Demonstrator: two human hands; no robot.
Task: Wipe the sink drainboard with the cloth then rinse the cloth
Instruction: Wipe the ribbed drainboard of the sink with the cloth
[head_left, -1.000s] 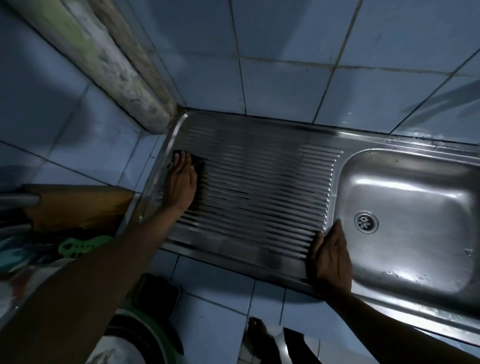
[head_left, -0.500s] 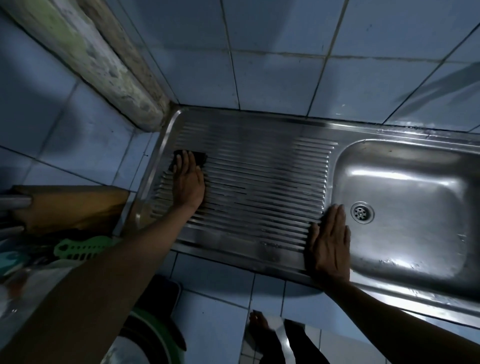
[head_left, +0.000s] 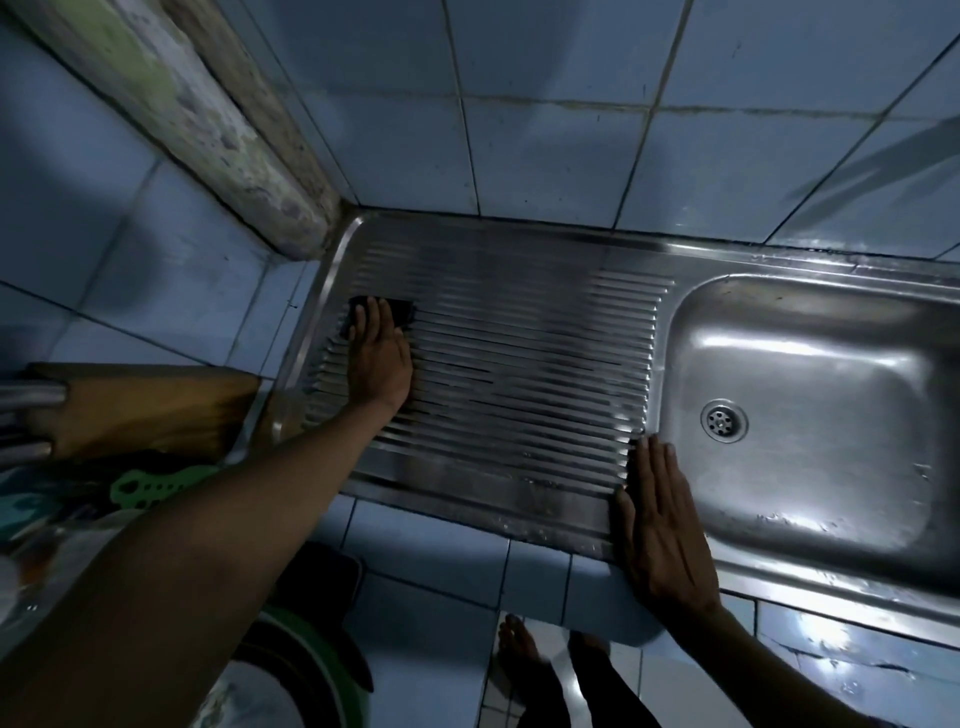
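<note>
A ribbed steel drainboard (head_left: 519, 364) fills the middle of the view, with the sink basin (head_left: 810, 374) and its drain (head_left: 723, 420) to the right. My left hand (head_left: 376, 358) lies flat with straight fingers on a small dark cloth (head_left: 402, 312) near the drainboard's left edge; most of the cloth is hidden under the fingers. My right hand (head_left: 662, 525) rests flat, fingers straight and together, on the sink's front rim between drainboard and basin.
Blue tiled walls (head_left: 545, 145) close in behind and to the left, with a worn pillar (head_left: 208, 119) at the back left corner. A wooden board (head_left: 140, 410) and a green plastic item (head_left: 156, 486) lie at the left. My feet (head_left: 524, 660) show below.
My left hand has slid the cloth slightly to the right along the drainboard's left side. My right hand has flattened and shifted a little on the front rim.
</note>
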